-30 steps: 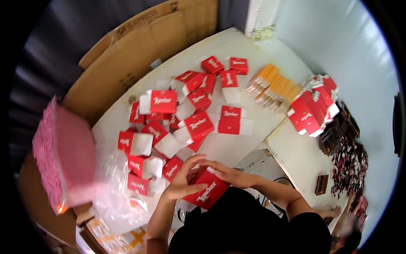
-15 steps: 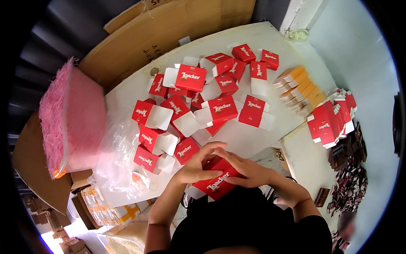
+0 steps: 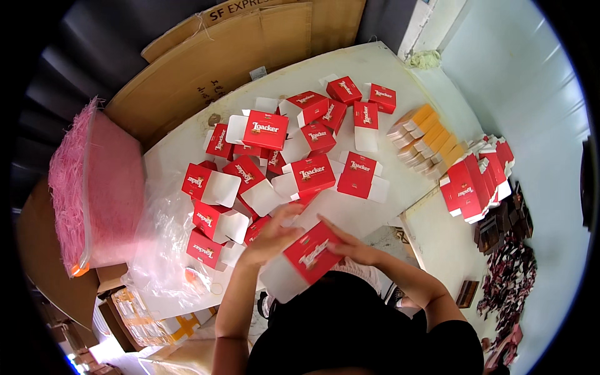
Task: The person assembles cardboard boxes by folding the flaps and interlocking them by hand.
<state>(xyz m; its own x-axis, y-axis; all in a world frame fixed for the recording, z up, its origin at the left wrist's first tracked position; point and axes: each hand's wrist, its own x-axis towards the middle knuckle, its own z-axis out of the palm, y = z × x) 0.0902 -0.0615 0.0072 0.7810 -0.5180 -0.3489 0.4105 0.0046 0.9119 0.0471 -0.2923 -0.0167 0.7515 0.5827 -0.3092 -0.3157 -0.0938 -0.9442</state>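
A red and white carton is tilted in front of my body, one long white flap hanging out toward the lower left. Its right edge is gripped by my right hand, thumb on the red face. Beside its upper left edge is my left hand, slightly blurred, fingers apart and not closed on anything. Past it, several more red cartons lie on the white table, many with white flaps standing out, among them one carton on top of others and another nearer me.
Yellow-orange and white small packs stand in rows at the right, near a stack of flattened red cartons. Dark wrapped pieces lie farther right. Left are clear plastic film and a pink bin of shredded paper. Cardboard leans behind.
My left hand has come off the carton and opened, while my right hand keeps hold. The carton has turned, showing more of its white flap. The whole view has shifted slightly.
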